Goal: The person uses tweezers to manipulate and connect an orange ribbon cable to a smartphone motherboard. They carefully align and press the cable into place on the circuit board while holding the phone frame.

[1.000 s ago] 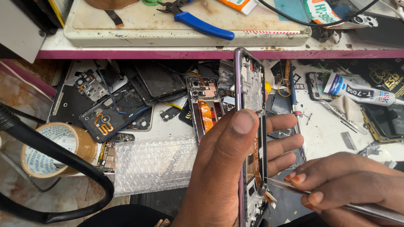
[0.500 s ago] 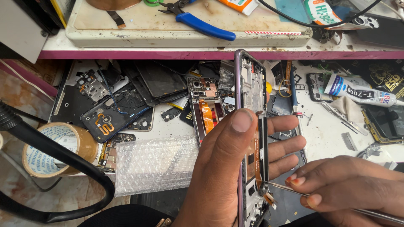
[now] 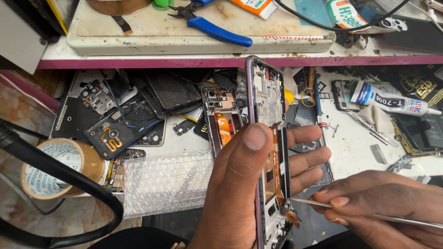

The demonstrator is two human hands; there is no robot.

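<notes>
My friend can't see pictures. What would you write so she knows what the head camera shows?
A person's left hand holds an opened phone frame upright on edge, while the right hand points thin metal tweezers at its lower end. Behind lie phone parts, bubble wrap, a tape roll, a glue tube and blue-handled pliers.
</notes>
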